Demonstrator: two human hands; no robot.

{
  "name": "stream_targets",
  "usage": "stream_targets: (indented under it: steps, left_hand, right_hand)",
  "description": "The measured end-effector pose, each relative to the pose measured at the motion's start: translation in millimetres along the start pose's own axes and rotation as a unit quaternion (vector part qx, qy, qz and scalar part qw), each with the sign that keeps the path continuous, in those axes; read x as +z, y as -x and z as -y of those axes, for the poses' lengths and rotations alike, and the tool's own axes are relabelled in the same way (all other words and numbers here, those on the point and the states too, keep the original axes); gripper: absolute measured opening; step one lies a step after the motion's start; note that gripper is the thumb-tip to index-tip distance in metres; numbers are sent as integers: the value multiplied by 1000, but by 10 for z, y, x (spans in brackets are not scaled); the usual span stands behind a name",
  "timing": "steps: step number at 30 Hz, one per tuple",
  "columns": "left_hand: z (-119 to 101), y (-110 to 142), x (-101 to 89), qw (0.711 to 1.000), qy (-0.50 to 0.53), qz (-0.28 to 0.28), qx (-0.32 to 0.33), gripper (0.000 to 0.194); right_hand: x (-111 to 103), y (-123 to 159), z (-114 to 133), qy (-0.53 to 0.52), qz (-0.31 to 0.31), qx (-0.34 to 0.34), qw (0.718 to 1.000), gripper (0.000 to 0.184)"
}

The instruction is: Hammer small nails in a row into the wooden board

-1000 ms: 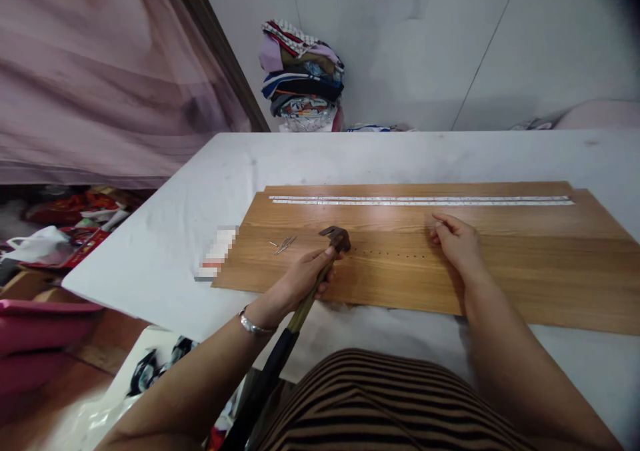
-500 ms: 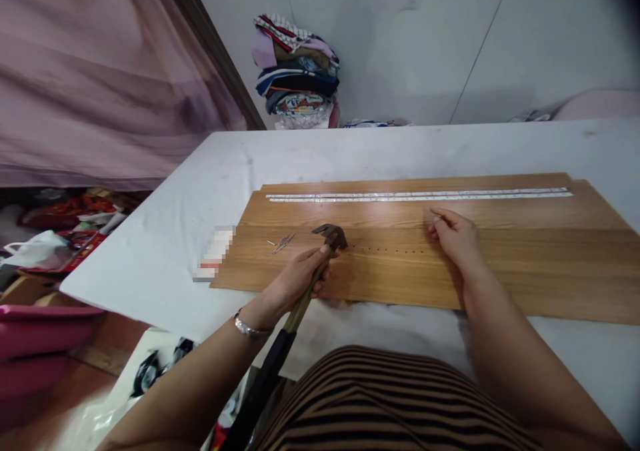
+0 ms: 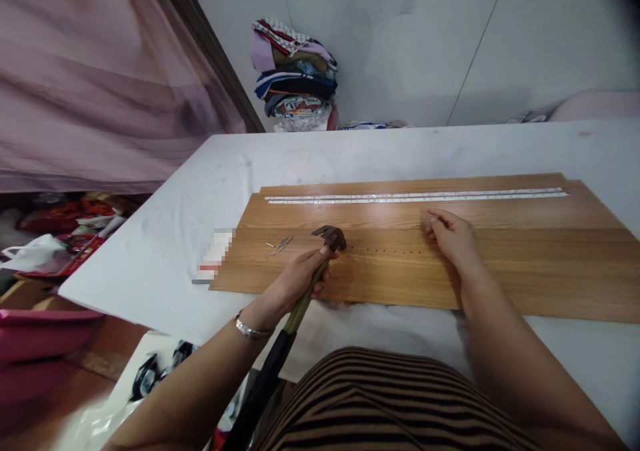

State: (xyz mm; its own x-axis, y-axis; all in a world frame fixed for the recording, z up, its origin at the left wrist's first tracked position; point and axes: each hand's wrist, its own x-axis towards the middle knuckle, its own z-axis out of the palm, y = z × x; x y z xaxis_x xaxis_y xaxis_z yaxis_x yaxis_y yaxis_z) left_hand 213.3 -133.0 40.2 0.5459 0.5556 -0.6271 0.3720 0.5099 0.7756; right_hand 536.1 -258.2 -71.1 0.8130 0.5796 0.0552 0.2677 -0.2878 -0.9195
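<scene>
Claw hammer (image 3: 299, 311) with brown metal head, olive shaft and black grip: located over the near left part of the wide brown wood-grain board (image 3: 540, 264), its grip extending past the board's near edge. Left hand (image 3: 299, 273): fingers wrapped and clamped on the shaft directly below the head. Right hand (image 3: 454, 239): above the board, right of its middle; fingers curled inward and drawn together. Whether a small item is pinched there cannot be determined.

Change: hammer position and both hand poses match the pictures of the preceding second; only the view has shifted slightly. Judged status: a pause, with no stroke under way.

Adjacent items: a straight row of small dark dots (image 3: 384, 251) runs along the board between hammer head and right hand; nail heads or holes, too small to tell. Hammer head and left hand obstruct the view of the board at the row's left end. Slim silvery loose nails (image 3: 283, 245) lie on the board's left part. Two long white marked strips (image 3: 350, 201) lie near its far edge.

Surroundings: the white desk (image 3: 175, 184) carries the board. A blurred-out pale packet (image 3: 216, 251) sits beside the board's left end. Folded multicoloured clothes (image 3: 297, 81) are stacked beyond its far edge.
</scene>
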Motion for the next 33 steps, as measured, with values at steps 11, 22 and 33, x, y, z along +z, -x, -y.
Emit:
stream_targets:
  steps: [11,22,33]
  left_hand:
    - [4,0,-9,1000,1,4,5,48]
    - [30,-20,-24,1000,-3,3,5,51]
    - [38,-20,-32,1000,-8,-3,2,52]
  right_hand:
    - [-1,-11,-46,1,2,-7,1000,40]
    - [0,-8,-50,-8,3,-12,1000,41]
    - [2,-12,-43,-8,0,-12,1000,43]
